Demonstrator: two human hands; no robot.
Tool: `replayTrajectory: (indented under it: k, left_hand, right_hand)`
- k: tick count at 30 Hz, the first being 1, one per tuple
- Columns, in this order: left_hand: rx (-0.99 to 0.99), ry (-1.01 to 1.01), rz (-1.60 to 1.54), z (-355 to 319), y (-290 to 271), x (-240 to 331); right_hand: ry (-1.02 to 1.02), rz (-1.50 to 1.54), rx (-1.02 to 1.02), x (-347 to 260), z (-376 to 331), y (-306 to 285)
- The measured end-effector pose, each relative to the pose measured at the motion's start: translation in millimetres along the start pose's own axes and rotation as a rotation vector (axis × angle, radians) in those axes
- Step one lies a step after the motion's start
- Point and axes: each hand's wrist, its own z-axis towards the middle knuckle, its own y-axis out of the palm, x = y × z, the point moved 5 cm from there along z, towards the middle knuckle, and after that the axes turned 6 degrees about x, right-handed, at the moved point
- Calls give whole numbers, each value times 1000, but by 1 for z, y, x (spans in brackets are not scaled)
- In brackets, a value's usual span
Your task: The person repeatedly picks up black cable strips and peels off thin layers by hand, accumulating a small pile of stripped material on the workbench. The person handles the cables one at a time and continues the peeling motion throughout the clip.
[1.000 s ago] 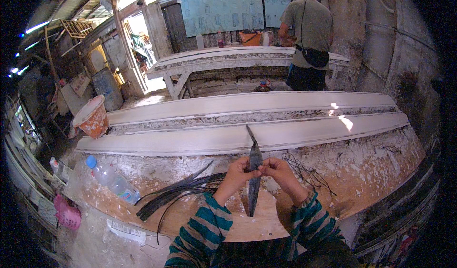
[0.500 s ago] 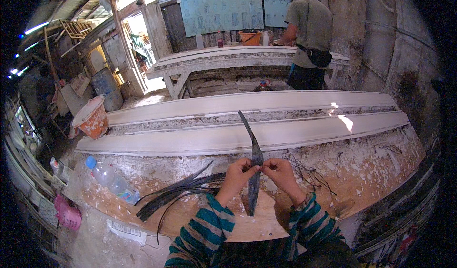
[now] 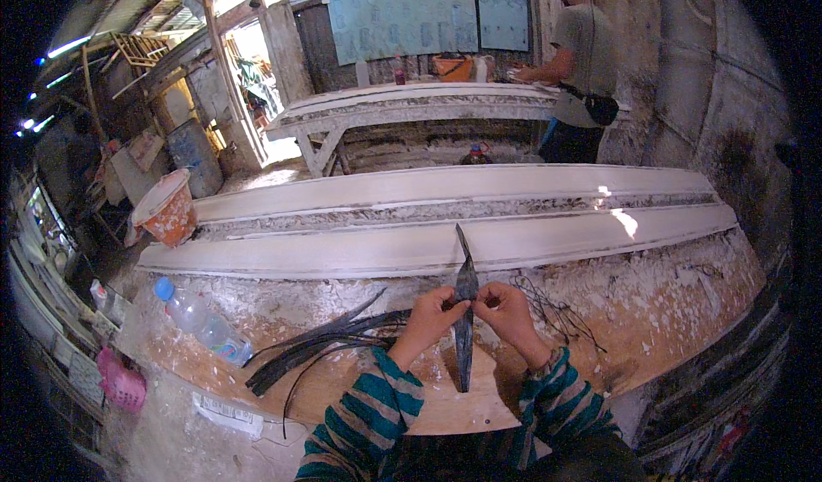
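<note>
Tilting a little leftward since before, one dark strip is pinched between both hands, while the bundle of strips left of them lies unworked on the worktop.

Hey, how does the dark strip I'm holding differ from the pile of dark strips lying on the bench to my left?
The dark flat strip is a single piece, pinched at its middle between the left hand and right hand; the pile of dark strips is a loose bunch that neither hand touches. The held strip stands nearly upright in the picture; the pile lies fanned across the plaster-spattered workbench. Both look dark, thin and narrow.
</note>
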Motion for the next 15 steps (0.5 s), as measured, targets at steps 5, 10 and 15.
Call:
replayTrajectory:
  k: [5,10,15]
  left_hand:
    - [-1,2,132,-1,-1,4]
    - [-18,-51,16,-3,1,2]
    - [-43,-94,-4,-2,-1,0]
  right_hand:
    - [-29,-70,11,-3,-1,0]
    - [12,-93,24,-9,-3,-2]
    - [-4,-30,23,-11,-2,-3]
